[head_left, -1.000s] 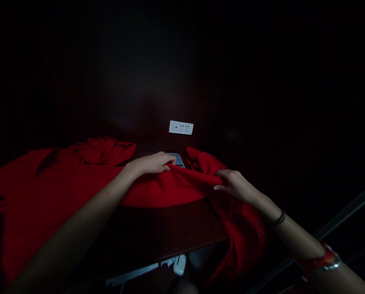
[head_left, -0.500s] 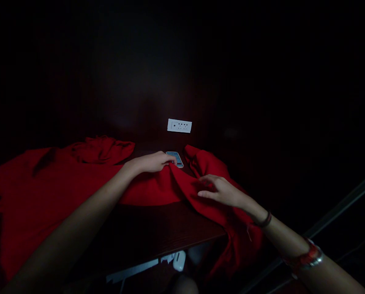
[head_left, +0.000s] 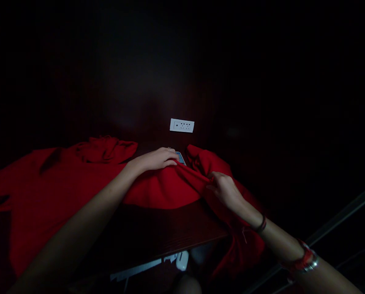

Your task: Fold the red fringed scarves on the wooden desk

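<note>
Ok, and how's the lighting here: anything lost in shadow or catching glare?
Head view: dim overall, the right side nearly black; head view: hanging folds of the red garment sink into shadow, and the right hand's underside is murky; head view: the white wall socket stands out, and the wider bracelet glints.
</note>
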A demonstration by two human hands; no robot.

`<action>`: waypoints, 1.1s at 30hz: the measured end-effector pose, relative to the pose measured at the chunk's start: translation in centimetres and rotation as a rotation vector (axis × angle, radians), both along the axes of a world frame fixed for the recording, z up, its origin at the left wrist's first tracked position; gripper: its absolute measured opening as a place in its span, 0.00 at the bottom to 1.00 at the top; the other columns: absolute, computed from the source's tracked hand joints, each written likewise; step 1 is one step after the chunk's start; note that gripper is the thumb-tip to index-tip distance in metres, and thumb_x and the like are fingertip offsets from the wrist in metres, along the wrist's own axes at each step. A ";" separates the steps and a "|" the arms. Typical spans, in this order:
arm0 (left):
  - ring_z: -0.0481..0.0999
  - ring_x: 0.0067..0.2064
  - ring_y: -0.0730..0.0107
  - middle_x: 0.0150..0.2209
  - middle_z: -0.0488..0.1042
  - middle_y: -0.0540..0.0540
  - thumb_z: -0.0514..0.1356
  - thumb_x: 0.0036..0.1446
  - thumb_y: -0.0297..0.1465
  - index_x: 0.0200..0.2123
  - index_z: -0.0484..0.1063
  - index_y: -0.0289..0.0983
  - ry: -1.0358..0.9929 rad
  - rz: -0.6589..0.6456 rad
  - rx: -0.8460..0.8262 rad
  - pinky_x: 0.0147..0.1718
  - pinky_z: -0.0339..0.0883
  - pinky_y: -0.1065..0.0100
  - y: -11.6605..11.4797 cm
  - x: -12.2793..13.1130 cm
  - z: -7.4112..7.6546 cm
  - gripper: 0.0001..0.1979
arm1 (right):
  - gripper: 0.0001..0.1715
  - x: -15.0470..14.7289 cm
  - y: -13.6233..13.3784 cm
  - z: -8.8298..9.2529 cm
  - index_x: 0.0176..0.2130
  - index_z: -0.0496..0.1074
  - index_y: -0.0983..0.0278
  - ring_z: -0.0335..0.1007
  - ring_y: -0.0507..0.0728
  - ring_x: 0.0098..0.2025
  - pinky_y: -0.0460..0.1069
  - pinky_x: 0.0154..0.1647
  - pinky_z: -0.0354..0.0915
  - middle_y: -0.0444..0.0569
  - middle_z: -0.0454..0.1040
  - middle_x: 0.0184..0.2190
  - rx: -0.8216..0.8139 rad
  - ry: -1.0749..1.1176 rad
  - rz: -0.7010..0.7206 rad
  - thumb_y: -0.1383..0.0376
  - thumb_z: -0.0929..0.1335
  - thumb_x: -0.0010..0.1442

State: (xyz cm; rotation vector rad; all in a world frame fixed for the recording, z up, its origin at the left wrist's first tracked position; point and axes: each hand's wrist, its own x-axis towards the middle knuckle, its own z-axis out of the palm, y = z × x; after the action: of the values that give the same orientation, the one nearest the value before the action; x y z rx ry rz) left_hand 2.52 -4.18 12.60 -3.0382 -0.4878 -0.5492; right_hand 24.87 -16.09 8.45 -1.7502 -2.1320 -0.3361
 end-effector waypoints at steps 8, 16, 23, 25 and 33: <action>0.67 0.38 0.73 0.36 0.71 0.51 0.45 0.56 0.33 0.37 0.68 0.39 -0.130 0.068 -0.073 0.40 0.55 0.74 -0.4 -0.2 0.4 0.13 | 0.10 3.6 -0.2 5.4 0.29 0.68 0.66 0.63 0.51 0.27 0.43 0.27 0.55 0.48 0.69 0.26 -0.070 -0.101 -0.019 0.61 0.62 0.52; 0.68 0.36 0.72 0.35 0.70 0.50 0.42 0.56 0.35 0.36 0.67 0.36 -0.364 0.151 -0.113 0.37 0.58 0.73 0.4 -0.7 0.1 0.16 | 0.13 6.0 0.1 10.5 0.28 0.69 0.64 0.64 0.51 0.26 0.43 0.26 0.55 0.47 0.71 0.25 -0.109 -0.243 0.001 0.61 0.60 0.54; 0.66 0.32 0.73 0.30 0.70 0.50 0.45 0.53 0.39 0.32 0.68 0.34 -0.341 0.258 -0.161 0.33 0.58 0.73 0.3 -2.8 1.9 0.17 | 0.14 6.4 -0.3 12.8 0.26 0.67 0.64 0.60 0.49 0.22 0.44 0.24 0.54 0.45 0.68 0.22 -0.098 -0.267 0.027 0.61 0.57 0.56; 0.65 0.30 0.74 0.27 0.68 0.51 0.48 0.50 0.40 0.30 0.68 0.34 -0.253 0.266 -0.201 0.30 0.57 0.74 -0.1 -3.7 2.6 0.16 | 0.15 6.2 -1.0 13.5 0.27 0.66 0.65 0.59 0.48 0.23 0.44 0.25 0.54 0.46 0.67 0.23 -0.051 -0.194 0.010 0.61 0.57 0.56; 0.65 0.30 0.75 0.28 0.67 0.53 0.51 0.47 0.41 0.30 0.68 0.36 -0.272 0.252 -0.385 0.28 0.58 0.76 -1.5 -6.8 4.4 0.15 | 0.13 7.2 -2.6 15.6 0.31 0.67 0.68 0.59 0.48 0.25 0.44 0.25 0.56 0.48 0.68 0.25 0.148 0.189 -0.066 0.63 0.59 0.54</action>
State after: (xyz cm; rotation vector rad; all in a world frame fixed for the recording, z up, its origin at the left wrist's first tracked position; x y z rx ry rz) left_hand -4.32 -5.65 17.00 -3.1821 -1.0869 -0.9565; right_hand 32.04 -18.66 24.10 -1.6991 -1.8722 -0.3232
